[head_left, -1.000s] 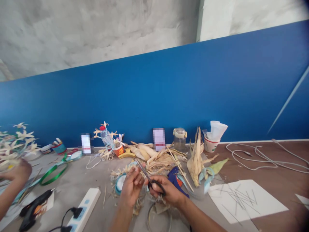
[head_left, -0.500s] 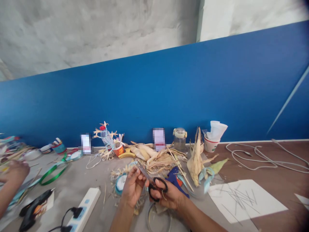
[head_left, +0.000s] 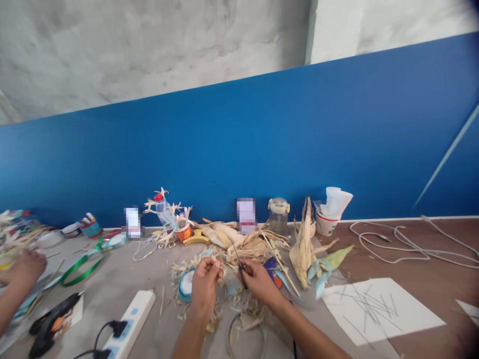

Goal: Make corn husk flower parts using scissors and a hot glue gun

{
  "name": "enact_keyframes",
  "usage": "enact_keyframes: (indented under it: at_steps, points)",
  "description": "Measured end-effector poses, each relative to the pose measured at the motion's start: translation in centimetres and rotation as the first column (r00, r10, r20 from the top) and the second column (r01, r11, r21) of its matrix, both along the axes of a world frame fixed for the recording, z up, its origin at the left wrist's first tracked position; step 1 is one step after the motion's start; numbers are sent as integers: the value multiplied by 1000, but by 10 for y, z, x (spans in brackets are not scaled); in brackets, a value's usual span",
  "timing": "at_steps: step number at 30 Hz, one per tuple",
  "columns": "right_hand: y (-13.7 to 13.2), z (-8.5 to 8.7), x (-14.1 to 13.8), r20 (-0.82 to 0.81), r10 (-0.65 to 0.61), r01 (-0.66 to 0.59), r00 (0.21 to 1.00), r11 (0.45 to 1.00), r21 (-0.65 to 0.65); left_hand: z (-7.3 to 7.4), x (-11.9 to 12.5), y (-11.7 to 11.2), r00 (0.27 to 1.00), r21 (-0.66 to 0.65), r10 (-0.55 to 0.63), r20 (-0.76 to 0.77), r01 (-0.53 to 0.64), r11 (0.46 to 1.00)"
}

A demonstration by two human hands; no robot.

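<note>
On the counter (head_left: 149, 269), a spool of blue ribbon (head_left: 184, 285) lies just left of the left hand (head_left: 205, 281). That hand's fingertips are drawn together, apparently pinching a small pale scrap (head_left: 217, 265), too blurred to identify. Next to the right comes a gap, with loose trimmings (head_left: 232, 295) below it. Across the gap are the scissors (head_left: 242, 277), their long axis running from the handles on the near side to the tips at the far side, leaning slightly left. Their blades stand right of the scrap, apart from it. The right hand (head_left: 259, 283) grasps the handles; dried husks (head_left: 250, 248) lie beyond, on the far side.
</note>
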State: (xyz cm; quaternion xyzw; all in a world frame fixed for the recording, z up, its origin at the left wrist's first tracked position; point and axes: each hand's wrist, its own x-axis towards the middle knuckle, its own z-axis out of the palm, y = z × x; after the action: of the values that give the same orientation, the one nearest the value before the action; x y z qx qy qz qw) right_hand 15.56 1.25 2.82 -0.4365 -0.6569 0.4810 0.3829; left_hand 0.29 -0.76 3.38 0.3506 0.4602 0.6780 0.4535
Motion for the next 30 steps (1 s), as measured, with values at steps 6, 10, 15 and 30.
enact_keyframes:
  at_steps: [6, 10, 15, 30]
  points:
    - [-18, 10, -7, 679, -214, 71, 703, 970, 232, -8, -2, 0, 955, 11, 13, -298, -11, 1000]
    - [-25, 19, -13, 801, -171, -43, 574, 970, 238, -2, 0, -2, 936, 7, 5, -353, -3, 1000]
    - [-28, 28, -19, 815, -132, -81, 564, 974, 214, 3, 6, -4, 926, -10, -4, -378, 0, 1000]
    - [-42, 36, -19, 770, -60, -152, 635, 968, 201, 1, 3, -4, 909, -25, -50, -414, 44, 999]
